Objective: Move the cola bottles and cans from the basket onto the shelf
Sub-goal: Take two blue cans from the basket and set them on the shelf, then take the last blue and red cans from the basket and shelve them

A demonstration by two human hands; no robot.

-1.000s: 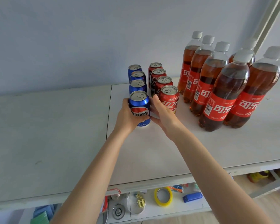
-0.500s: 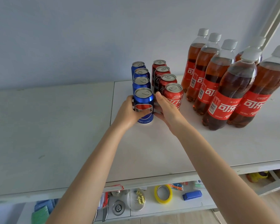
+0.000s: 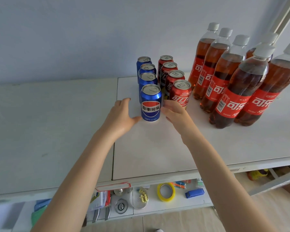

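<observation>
The left hand [image 3: 120, 117] lies open on the white shelf [image 3: 157, 148], fingers straight and spread, gripping nothing. Only its thumb tip reaches the lower edge of the front blue can [image 3: 151, 104], which stands upright just to the hand's right. The right hand [image 3: 175, 113] is likewise relaxed and empty, its fingers loosely extended along the can's other side (whether they actually touch the metal cannot be told). The can stands free between the two hands.

Directly beyond it, farther from the hands, three more blue cans [image 3: 147, 77] stand in a single file toward the wall. Just past the right hand's fingertips runs a matching file of red cans [image 3: 181, 94], the nearest one beside the front blue can. Farther to the right of that hand stand the cola bottles [image 3: 233, 91], upright and crowded together. Below the wrists, a lower ledge holds a yellow tape roll [image 3: 166, 192].
</observation>
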